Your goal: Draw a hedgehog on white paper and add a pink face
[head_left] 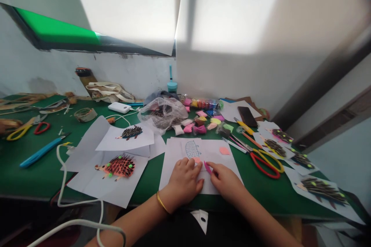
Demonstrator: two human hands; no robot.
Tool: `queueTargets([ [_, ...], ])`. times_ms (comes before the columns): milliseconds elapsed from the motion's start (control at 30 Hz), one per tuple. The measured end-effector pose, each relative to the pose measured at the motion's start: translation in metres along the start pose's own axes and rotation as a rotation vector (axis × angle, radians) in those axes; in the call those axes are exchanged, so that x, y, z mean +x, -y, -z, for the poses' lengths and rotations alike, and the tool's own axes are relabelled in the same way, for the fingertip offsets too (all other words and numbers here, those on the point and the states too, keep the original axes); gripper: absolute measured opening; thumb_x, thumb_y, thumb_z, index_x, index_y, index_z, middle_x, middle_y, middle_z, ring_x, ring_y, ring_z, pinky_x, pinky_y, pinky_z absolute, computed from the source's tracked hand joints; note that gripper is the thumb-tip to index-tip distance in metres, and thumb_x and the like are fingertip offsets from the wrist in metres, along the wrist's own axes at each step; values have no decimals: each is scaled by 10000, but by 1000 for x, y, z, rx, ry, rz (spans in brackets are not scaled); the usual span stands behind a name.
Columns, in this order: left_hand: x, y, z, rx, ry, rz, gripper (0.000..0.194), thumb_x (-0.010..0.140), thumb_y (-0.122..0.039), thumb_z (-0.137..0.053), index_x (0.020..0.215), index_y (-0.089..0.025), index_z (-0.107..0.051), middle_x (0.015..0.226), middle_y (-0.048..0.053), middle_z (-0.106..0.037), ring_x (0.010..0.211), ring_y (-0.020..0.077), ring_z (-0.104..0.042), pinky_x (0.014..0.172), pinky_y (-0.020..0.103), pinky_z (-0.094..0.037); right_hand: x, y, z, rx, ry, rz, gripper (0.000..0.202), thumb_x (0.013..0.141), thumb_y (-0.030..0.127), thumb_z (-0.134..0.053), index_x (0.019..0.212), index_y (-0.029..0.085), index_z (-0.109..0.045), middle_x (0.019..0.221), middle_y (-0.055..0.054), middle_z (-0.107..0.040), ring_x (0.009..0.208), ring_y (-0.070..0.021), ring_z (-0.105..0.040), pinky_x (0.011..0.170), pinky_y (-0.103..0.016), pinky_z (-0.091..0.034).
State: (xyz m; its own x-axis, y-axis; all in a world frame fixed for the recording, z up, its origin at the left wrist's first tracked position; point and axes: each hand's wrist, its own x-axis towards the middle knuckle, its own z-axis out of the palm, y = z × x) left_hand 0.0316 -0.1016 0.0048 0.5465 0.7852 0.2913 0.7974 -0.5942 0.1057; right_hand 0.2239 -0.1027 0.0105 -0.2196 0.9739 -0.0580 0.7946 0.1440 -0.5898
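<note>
My left hand (185, 180) lies on a white sheet of paper (171, 162), fingers resting on it and thumb apart. By its fingertips is a flat peach piece of clay (197, 159), partly covered by the hand. Just above, the sheet bears a blue dotted drawing (191, 149) of a rounded body with small legs. My right hand (226, 180) is closed on a small pink clay tool (207, 168), its tip near the peach piece. Another lump of peach clay (224, 150) sits at the sheet's upper right.
Clay packets (199, 129) and a plastic bag (164, 114) lie behind the sheet. Red-and-yellow scissors (265, 164) and a phone (247, 116) are on the right. Hedgehog pictures (120, 166) lie at both sides. A white cable (62, 177) and a blue cutter (42, 152) are left.
</note>
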Motion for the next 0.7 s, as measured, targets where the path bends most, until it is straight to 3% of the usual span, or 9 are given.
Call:
queueTargets([
  [233,0,1,2,-15,31,3,423,853,-417,-595,1216,-208,-533,1039,92,-554,959,276,-499,856,439,-436,10,-10,4,179,-55,11,437,892,282,-443,1303,186,-560,1039,-63,-705,877,-195,-652,803,-310,-490],
  [367,-1,2,2,-49,16,-3,397,862,-382,-586,1209,-197,-531,1028,92,-564,954,269,-513,854,430,-450,18,-10,12,40,-95,72,343,893,238,-425,1135,199,-665,1075,-67,-694,1002,-198,-621,871,-307,-442],
  [500,-1,3,1,-61,11,-9,380,868,-354,-575,1205,-182,-538,1014,90,-576,951,269,-522,855,428,-460,18,-1,16,-130,-80,40,244,878,251,-470,959,222,-698,949,-40,-703,880,-191,-626,733,-283,-415],
  [600,-1,2,1,-60,17,-8,369,865,-345,-580,1190,-173,-549,1014,92,-582,960,272,-523,861,430,-463,15,2,11,-103,-53,-30,252,880,258,-467,1033,226,-665,847,-20,-704,759,-184,-629,640,-277,-390],
  [700,-1,2,2,-57,18,-11,334,865,-336,-582,1157,-175,-563,999,93,-586,957,274,-526,858,432,-466,15,-1,5,67,-56,-16,325,893,257,-433,1177,219,-585,775,4,-687,687,-173,-626,629,-276,-416],
])
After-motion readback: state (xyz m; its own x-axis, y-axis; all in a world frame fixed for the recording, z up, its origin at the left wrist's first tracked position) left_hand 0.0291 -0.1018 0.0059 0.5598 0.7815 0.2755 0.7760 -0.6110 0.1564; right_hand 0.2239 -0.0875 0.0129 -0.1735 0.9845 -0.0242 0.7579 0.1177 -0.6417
